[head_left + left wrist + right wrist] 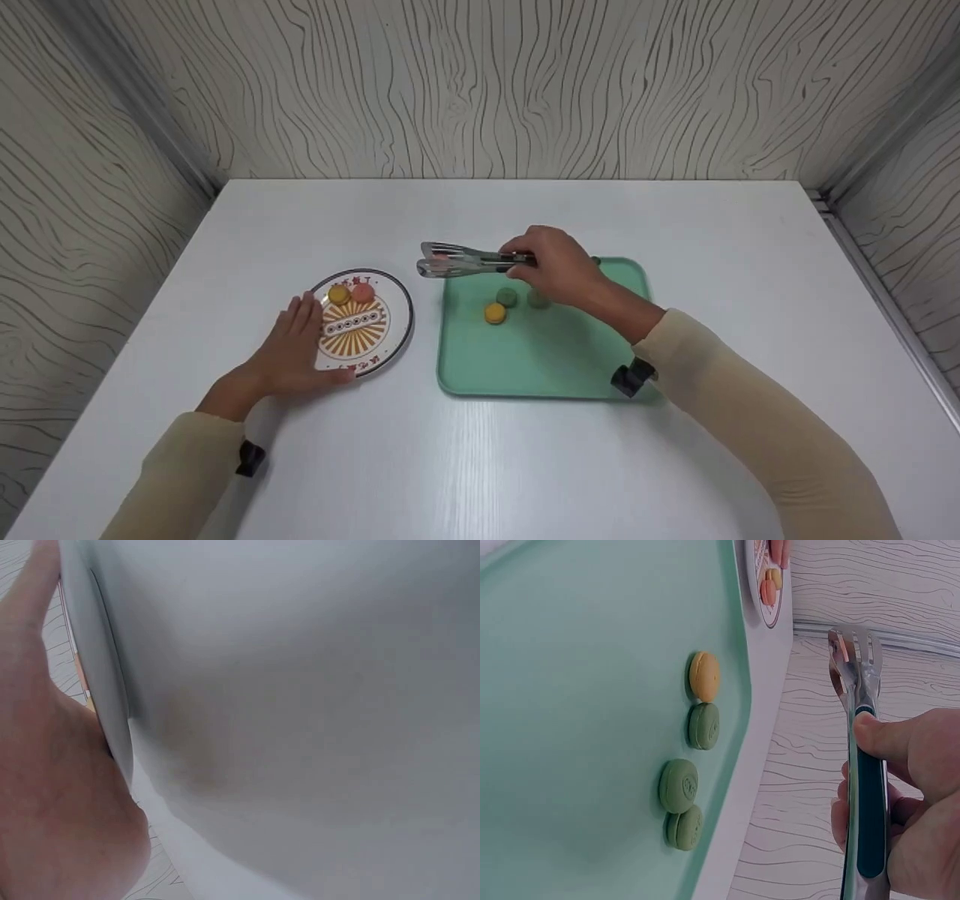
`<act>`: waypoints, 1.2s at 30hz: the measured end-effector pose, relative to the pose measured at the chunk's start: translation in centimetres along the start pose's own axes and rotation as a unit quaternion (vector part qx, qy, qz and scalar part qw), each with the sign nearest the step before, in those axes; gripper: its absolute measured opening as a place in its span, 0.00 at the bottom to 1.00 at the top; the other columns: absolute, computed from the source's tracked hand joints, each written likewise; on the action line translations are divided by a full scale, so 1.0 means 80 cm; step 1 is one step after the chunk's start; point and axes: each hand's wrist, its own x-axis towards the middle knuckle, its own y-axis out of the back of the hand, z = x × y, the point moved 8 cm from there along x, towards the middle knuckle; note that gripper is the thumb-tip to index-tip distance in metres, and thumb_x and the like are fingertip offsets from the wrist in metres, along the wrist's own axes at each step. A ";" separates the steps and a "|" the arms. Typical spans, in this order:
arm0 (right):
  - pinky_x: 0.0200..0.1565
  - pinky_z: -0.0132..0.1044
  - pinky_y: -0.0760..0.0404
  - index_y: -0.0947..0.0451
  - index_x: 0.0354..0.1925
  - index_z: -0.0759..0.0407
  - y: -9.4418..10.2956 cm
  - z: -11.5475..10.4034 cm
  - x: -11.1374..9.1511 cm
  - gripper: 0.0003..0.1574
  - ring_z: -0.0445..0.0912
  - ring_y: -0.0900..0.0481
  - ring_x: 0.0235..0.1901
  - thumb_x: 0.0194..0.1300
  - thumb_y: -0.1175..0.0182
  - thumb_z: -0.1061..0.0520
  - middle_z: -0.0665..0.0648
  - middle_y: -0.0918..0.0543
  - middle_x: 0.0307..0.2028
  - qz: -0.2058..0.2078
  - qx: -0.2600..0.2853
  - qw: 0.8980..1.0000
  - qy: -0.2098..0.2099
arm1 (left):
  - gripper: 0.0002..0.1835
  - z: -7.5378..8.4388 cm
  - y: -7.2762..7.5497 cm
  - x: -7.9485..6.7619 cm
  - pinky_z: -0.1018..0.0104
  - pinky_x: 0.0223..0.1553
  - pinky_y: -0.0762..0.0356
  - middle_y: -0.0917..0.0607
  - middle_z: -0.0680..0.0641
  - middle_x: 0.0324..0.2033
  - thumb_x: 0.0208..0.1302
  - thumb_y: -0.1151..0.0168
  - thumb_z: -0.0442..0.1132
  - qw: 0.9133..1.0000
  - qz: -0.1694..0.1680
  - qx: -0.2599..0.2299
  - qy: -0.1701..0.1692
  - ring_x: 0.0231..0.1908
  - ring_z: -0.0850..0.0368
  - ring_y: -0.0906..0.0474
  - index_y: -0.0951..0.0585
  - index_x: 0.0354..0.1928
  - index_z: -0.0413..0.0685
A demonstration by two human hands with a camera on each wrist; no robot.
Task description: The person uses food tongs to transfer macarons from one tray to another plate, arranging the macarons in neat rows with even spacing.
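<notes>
A white table (480, 465) stands in a booth of pale wood-grain wall panels (480, 82). Above the far left corner of the green tray (540, 360), the right hand (559, 266) curls its fingers and thumb around the dark handle of metal serving tongs (457, 260), held level with their slotted tips pointing left, past the tray's edge; the tips lie close together with something pinkish between them, too small to name. Below the tongs on the tray sit a yellow macaron (495, 313) and, just beside it, green macarons (508, 297); the right wrist view shows three green ones. Left of the tray, the round patterned plate (390, 337) carries a yellow and a pink macaron (363, 292). The left hand (296, 349) lies flat, fingers straight, on the table against the plate's left rim.
</notes>
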 end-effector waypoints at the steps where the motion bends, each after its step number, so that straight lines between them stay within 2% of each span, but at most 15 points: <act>1: 0.44 0.44 0.20 0.15 0.55 0.61 -0.002 -0.001 0.001 0.16 0.50 0.21 0.40 0.70 0.35 0.61 0.59 0.17 0.41 -0.002 0.000 1.000 -0.002 | 0.71 0.000 0.000 0.000 0.33 0.74 0.66 0.65 0.24 0.76 0.56 0.35 0.72 1.000 0.001 -0.001 -0.001 0.76 0.27 0.71 0.59 0.75 0.21; 12: 0.44 0.42 0.22 0.14 0.55 0.59 -0.024 -0.011 0.013 0.16 0.48 0.26 0.38 0.71 0.35 0.59 0.56 0.18 0.41 -0.020 -0.003 1.000 -0.022 | 0.71 0.003 0.002 0.000 0.33 0.74 0.65 0.64 0.24 0.77 0.56 0.36 0.72 1.000 0.001 -0.006 0.002 0.76 0.27 0.71 0.59 0.75 0.21; 21: 0.43 0.41 0.24 0.15 0.56 0.59 -0.037 -0.020 0.024 0.17 0.48 0.26 0.38 0.70 0.35 0.59 0.55 0.18 0.40 -0.030 -0.002 0.999 -0.022 | 0.70 -0.001 0.000 0.001 0.34 0.74 0.66 0.64 0.25 0.77 0.57 0.36 0.73 1.000 -0.003 -0.006 0.005 0.77 0.28 0.72 0.59 0.76 0.21; 36: 0.46 0.40 0.22 0.13 0.53 0.56 -0.070 -0.035 0.043 0.15 0.45 0.26 0.39 0.69 0.33 0.60 0.53 0.17 0.40 -0.039 -0.038 0.998 -0.023 | 0.71 0.000 0.001 0.002 0.34 0.74 0.66 0.66 0.24 0.76 0.56 0.37 0.73 1.000 -0.012 -0.003 0.007 0.76 0.27 0.72 0.60 0.76 0.21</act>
